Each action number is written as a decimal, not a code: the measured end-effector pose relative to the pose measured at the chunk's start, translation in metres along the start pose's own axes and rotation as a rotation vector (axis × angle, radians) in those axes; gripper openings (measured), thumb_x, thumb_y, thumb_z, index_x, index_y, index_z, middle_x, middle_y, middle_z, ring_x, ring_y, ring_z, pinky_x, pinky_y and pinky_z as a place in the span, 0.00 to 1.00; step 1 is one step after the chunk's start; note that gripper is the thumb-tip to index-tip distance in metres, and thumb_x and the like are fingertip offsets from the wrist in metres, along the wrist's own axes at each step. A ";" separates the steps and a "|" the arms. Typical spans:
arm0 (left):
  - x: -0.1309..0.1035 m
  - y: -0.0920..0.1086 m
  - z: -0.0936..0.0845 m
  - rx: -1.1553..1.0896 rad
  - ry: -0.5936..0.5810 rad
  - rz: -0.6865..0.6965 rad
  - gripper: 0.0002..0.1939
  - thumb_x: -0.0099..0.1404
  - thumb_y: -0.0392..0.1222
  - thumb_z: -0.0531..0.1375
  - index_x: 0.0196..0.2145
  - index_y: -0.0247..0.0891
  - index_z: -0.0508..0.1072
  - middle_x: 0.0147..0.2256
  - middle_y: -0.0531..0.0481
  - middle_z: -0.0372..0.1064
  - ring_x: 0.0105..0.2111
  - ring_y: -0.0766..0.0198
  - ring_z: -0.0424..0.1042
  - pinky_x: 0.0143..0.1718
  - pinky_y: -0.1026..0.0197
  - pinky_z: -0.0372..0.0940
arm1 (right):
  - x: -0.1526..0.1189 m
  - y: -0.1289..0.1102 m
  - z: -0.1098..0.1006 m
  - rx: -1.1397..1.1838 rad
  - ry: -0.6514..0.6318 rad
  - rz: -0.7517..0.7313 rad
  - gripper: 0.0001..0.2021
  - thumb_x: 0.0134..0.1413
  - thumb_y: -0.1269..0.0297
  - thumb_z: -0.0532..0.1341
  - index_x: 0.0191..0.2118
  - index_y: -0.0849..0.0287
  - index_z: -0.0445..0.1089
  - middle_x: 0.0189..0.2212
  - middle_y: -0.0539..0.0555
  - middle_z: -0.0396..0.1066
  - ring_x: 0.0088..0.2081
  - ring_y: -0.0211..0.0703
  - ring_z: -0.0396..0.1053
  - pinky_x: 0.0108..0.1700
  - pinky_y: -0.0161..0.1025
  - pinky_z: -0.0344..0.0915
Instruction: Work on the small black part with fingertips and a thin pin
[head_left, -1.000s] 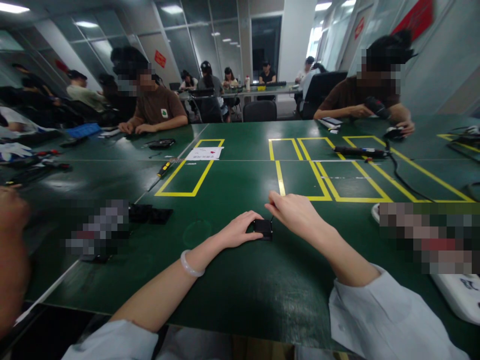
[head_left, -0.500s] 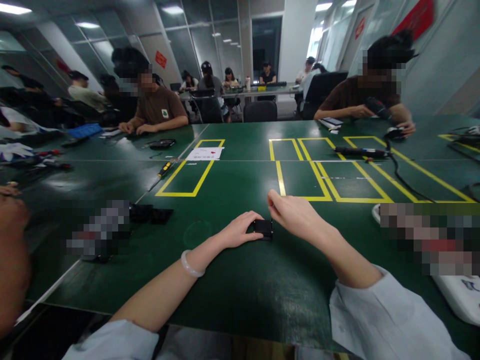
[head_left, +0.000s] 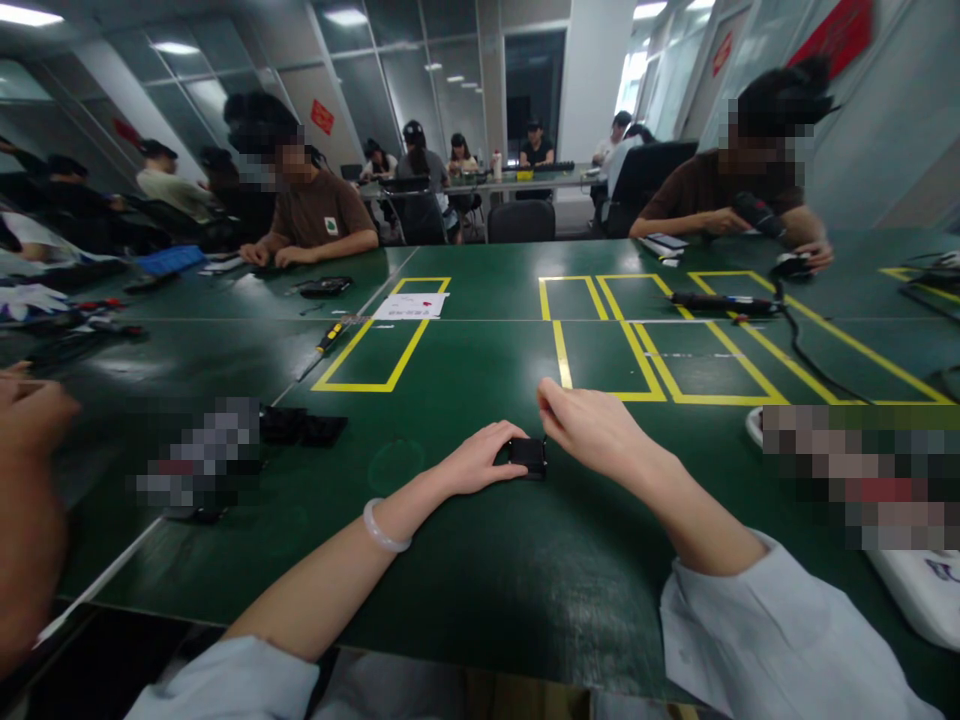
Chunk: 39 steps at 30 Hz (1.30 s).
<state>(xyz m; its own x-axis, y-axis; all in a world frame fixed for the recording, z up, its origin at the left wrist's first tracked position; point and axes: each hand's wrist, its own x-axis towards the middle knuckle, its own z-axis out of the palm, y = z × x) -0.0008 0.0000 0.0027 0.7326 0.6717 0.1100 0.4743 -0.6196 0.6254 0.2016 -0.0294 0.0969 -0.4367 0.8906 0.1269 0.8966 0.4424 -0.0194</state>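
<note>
Green table [head_left: 480, 580] | left hand [head_left: 478, 461] pinches black block [head_left: 529, 457] | right hand [head_left: 592, 425] curls at block's right, cannot tell its grip | block might skid if pinch slackens

One left hand [head_left: 480, 460] and one right hand [head_left: 592, 425] are flanking one small black block [head_left: 528, 457]. One pale bracelet [head_left: 386, 526] is showing. The green counter [head_left: 487, 590] is carrying one yellow-handled screwdriver [head_left: 330, 338], one printed white sheet [head_left: 412, 306] and four yellow tape outlines [head_left: 410, 355], a fifth running out of view at right. Two brown-shirted people [head_left: 319, 205] are sitting opposite.
</note>
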 end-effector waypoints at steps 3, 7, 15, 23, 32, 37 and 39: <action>0.000 0.001 0.000 -0.001 0.003 0.000 0.19 0.64 0.50 0.58 0.50 0.40 0.66 0.45 0.45 0.66 0.45 0.55 0.66 0.48 0.54 0.60 | 0.002 0.000 0.000 -0.049 -0.024 0.028 0.12 0.65 0.58 0.45 0.42 0.58 0.61 0.30 0.55 0.74 0.31 0.45 0.72 0.26 0.36 0.46; 0.000 0.000 0.000 0.004 0.004 0.015 0.18 0.64 0.49 0.59 0.49 0.40 0.66 0.45 0.45 0.66 0.45 0.56 0.66 0.47 0.55 0.60 | 0.001 0.000 -0.001 -0.026 -0.046 0.013 0.11 0.65 0.63 0.44 0.44 0.59 0.60 0.30 0.54 0.74 0.29 0.43 0.71 0.26 0.36 0.46; 0.000 -0.003 0.001 0.002 0.019 0.024 0.19 0.63 0.49 0.60 0.49 0.40 0.66 0.45 0.46 0.66 0.45 0.57 0.66 0.47 0.56 0.61 | 0.001 -0.001 -0.002 -0.038 -0.042 0.040 0.13 0.64 0.58 0.45 0.44 0.58 0.61 0.32 0.56 0.74 0.32 0.45 0.72 0.29 0.36 0.51; 0.000 -0.003 0.001 0.000 0.026 0.002 0.19 0.62 0.49 0.61 0.48 0.40 0.66 0.44 0.46 0.66 0.44 0.56 0.66 0.46 0.56 0.62 | 0.002 0.001 0.002 -0.044 -0.012 0.011 0.11 0.64 0.62 0.46 0.44 0.58 0.60 0.29 0.53 0.74 0.29 0.45 0.72 0.25 0.36 0.46; -0.001 -0.002 0.001 -0.010 0.029 0.003 0.19 0.62 0.49 0.61 0.48 0.40 0.66 0.44 0.46 0.66 0.44 0.57 0.67 0.46 0.56 0.61 | 0.000 0.001 0.002 -0.021 0.030 0.017 0.09 0.62 0.64 0.47 0.43 0.58 0.60 0.30 0.53 0.74 0.29 0.43 0.71 0.26 0.36 0.46; 0.000 -0.003 0.001 -0.012 0.028 0.001 0.19 0.62 0.50 0.60 0.48 0.39 0.66 0.44 0.46 0.66 0.44 0.56 0.67 0.45 0.56 0.62 | 0.002 0.001 0.001 -0.083 -0.028 0.048 0.12 0.64 0.59 0.45 0.43 0.58 0.61 0.29 0.55 0.74 0.30 0.45 0.72 0.26 0.36 0.46; 0.000 -0.003 0.002 -0.010 0.027 0.004 0.19 0.62 0.50 0.60 0.47 0.39 0.67 0.43 0.46 0.67 0.44 0.56 0.67 0.45 0.56 0.62 | 0.002 0.001 0.000 -0.053 -0.041 0.027 0.11 0.64 0.62 0.45 0.44 0.58 0.61 0.30 0.54 0.74 0.29 0.44 0.71 0.26 0.36 0.46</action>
<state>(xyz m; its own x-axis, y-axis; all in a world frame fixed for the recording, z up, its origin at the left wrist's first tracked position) -0.0012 0.0014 -0.0006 0.7209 0.6800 0.1337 0.4661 -0.6186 0.6325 0.2019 -0.0272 0.0973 -0.4140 0.9062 0.0865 0.9102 0.4129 0.0309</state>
